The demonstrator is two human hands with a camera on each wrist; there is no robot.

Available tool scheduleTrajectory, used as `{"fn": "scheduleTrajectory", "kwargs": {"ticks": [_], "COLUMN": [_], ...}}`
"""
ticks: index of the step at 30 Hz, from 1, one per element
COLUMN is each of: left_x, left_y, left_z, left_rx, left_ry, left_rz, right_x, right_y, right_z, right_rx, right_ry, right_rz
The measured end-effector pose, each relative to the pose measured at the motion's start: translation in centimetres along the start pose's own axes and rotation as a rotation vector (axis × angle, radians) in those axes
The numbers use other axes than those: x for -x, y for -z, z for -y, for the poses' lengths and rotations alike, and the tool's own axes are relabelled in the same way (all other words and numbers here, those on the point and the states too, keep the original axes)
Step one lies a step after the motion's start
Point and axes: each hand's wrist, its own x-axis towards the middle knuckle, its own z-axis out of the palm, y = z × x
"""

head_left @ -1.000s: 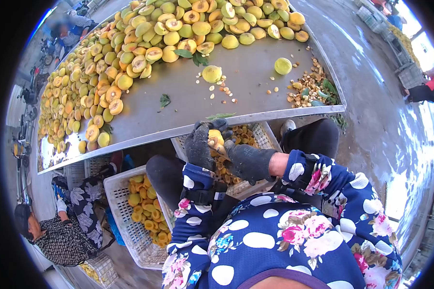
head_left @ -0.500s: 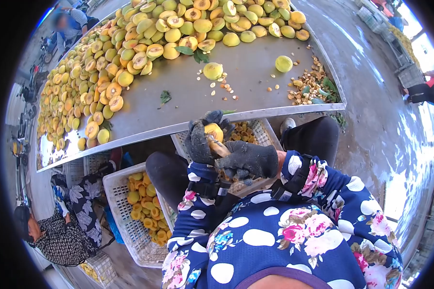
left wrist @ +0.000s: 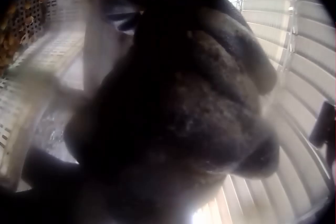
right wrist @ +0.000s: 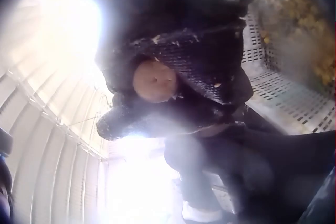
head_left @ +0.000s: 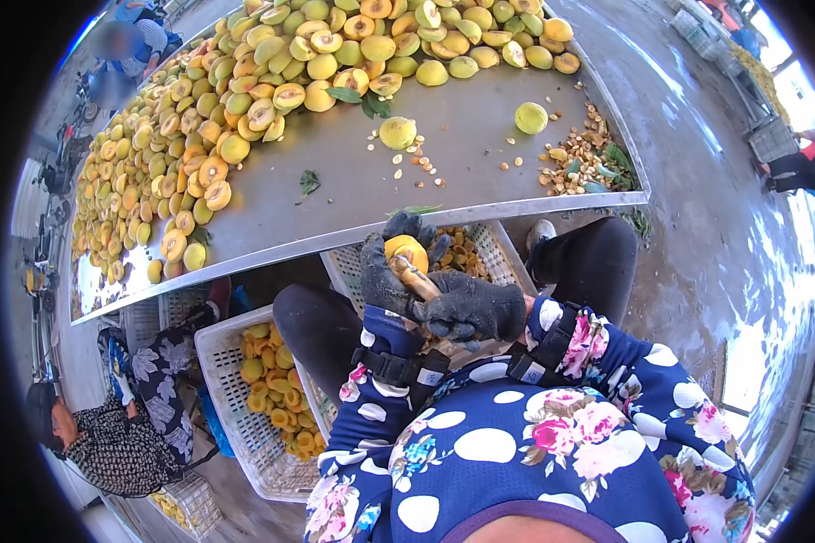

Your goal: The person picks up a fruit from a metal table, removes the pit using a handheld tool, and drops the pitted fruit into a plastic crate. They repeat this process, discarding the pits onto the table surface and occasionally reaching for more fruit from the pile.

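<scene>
In the head view my gloved left hand (head_left: 382, 279) holds a yellow stone fruit (head_left: 404, 250), with its fingers curled around the fruit. My gloved right hand (head_left: 482, 306) grips a tool by its wooden handle (head_left: 418, 282); the metal end meets the near side of the fruit. The right wrist view shows the handle's round butt (right wrist: 155, 80) poking out of the dark glove. Only the dark, soiled left glove (left wrist: 210, 108) fills the left wrist view, and the fruit is hidden there. Both hands are over a white crate (head_left: 344, 264) of fruit pieces, just below the table edge.
A metal table (head_left: 466, 136) bears a big heap of halved fruit (head_left: 245, 90), two separate fruits, and a pile of stones (head_left: 579, 158) by its right corner. Another crate (head_left: 231, 412) with fruit stands at left. A seated person (head_left: 118, 448) is beyond it.
My hands shifted slightly toward my body and to the right. The fruit has turned in my left hand, while the tool's wooden handle stays in my right hand.
</scene>
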Motion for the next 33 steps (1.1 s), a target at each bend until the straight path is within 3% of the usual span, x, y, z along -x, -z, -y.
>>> {"fn": "scheduleTrajectory", "kwargs": {"ticks": [2,4,7,9,11,13,15,16,17,18,19,20,21,22,24,25,28,30,31,33], "left_x": [-0.2,-0.1,2.7,4.4,5.5,6.9,8.7,9.2,9.3,8.6,7.8,7.1,5.2,2.3,-3.0,-6.2,-16.2,-20.2,-22.3,-22.9], "left_y": [1.2,2.1,-3.6,-3.8,-2.1,3.8,14.7,13.5,11.9,11.4,11.0,10.7,8.5,5.7,2.5,0.4,-1.8,-3.3,-2.5,-4.2], "left_z": [0.0,-0.5,-5.5,-7.5,-12.1,-18.5,-24.4,-23.7,-22.7,-22.5,-22.4,-22.0,-21.3,-20.2,-18.3,-16.9,-11.4,-8.4,-7.1,-5.7], "left_rx": [-0.104,0.18,0.123,-0.863,-0.495,-0.502,-1.625,-1.965,-2.28,-2.291,-2.299,-2.29,-2.093,-1.887,-1.763,-1.716,-1.663,-2.07,-2.039,-2.219], "left_ry": [-0.052,0.001,-0.059,-0.685,-0.712,-0.619,-0.435,-0.123,0.227,0.215,0.03,-0.145,-0.237,-0.319,-0.428,-0.312,-0.348,-0.796,-0.615,-0.309], "left_rz": [0.064,-0.096,-0.22,-0.251,-0.32,-0.325,-0.726,-0.793,-0.842,-0.835,-0.695,-0.548,-0.44,-0.339,0.007,0.06,0.404,0.73,0.821,0.778], "right_x": [0.0,0.0,0.6,0.4,0.2,0.2,-2.5,-2.4,-2.8,-3.6,-4.3,-3.5,-1.9,-1.3,-0.7,-0.3,0.0,0.3,0.5,1.0], "right_y": [-0.3,-0.5,-1.1,-0.3,0.8,2.4,10.0,10.7,13.5,17.6,19.8,16.1,11.2,10.1,9.1,8.6,9.0,9.1,9.2,8.4], "right_z": [0.0,-0.2,0.5,-0.2,-0.5,-0.9,-8.3,-9.3,-12.7,-17.2,-19.2,-14.8,-9.2,-8.2,-6.9,-6.3,-6.1,-6.4,-6.3,-4.5], "right_rx": [0.081,0.297,0.341,0.368,0.393,0.874,1.421,1.597,1.59,1.682,1.749,1.673,1.585,1.585,1.035,1.035,1.159,1.145,1.128,1.059], "right_ry": [-0.015,0.104,0.055,0.09,0.132,-0.005,-0.046,-0.416,-0.406,-0.531,-0.652,-0.662,-0.673,-0.676,-0.577,-0.571,-0.505,-0.47,-0.443,-0.492], "right_rz": [-0.032,-0.045,-0.058,-0.13,-0.201,-0.33,-0.172,-0.033,-0.044,0.273,0.603,0.378,0.161,0.156,-0.249,-0.256,-0.205,-0.236,-0.253,-0.243]}}
